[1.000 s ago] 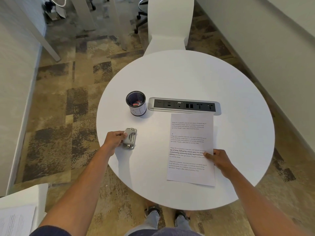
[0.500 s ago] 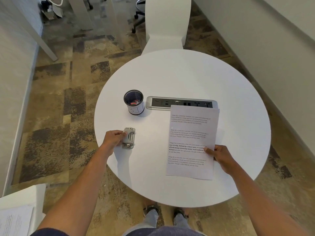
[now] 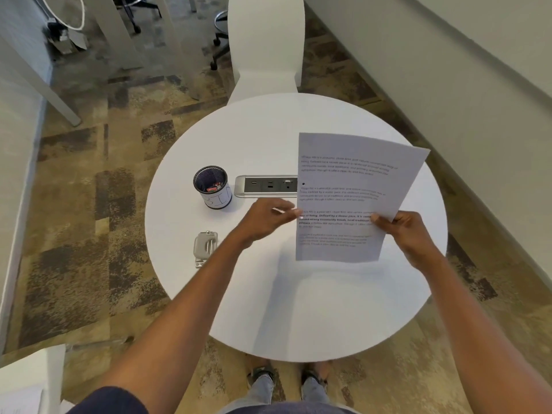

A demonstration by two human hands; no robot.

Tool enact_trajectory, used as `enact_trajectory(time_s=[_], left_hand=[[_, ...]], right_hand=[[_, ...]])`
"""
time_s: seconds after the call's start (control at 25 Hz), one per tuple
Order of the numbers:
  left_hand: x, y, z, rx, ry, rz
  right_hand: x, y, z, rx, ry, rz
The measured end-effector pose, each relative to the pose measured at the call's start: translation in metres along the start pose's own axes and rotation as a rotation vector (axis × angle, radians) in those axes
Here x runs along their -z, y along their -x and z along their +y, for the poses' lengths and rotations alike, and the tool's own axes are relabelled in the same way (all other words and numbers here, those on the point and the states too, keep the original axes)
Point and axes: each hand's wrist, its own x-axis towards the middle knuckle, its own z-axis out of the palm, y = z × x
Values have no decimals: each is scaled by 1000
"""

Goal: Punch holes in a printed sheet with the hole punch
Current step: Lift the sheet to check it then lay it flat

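The printed sheet (image 3: pixel 349 198) is lifted off the round white table (image 3: pixel 298 309) and tilted, with my right hand (image 3: pixel 403 231) pinching its right edge. A small dark dot shows near its left edge. My left hand (image 3: pixel 265 219) is blurred by motion; its fingers are apart and its fingertips just reach the sheet's left edge. The metal hole punch (image 3: pixel 205 249) lies alone on the table's left side, its right edge partly hidden by my left forearm.
A dark mesh cup (image 3: pixel 212 186) with small items stands behind the punch. A recessed power strip (image 3: pixel 265 186) is partly covered by the sheet. A white chair (image 3: pixel 265 40) stands beyond the table, and a wall runs along the right.
My left hand let go of the hole punch and swung right to the sheet's left edge. My right hand raised the sheet off the table and tilted it.
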Motion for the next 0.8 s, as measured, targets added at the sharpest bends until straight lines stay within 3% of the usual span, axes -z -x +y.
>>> enact_trajectory(time_s=[0.2, 0.44, 0.8], left_hand=[[-32, -21, 28, -175, -49, 11], [-60, -31, 16, -84, -230, 131], [-70, -37, 8, -63, -197, 102]], right_hand=[[21, 1, -7, 97, 72, 7], [40, -7, 20, 15, 587, 71], [53, -13, 31, -38, 565, 26]])
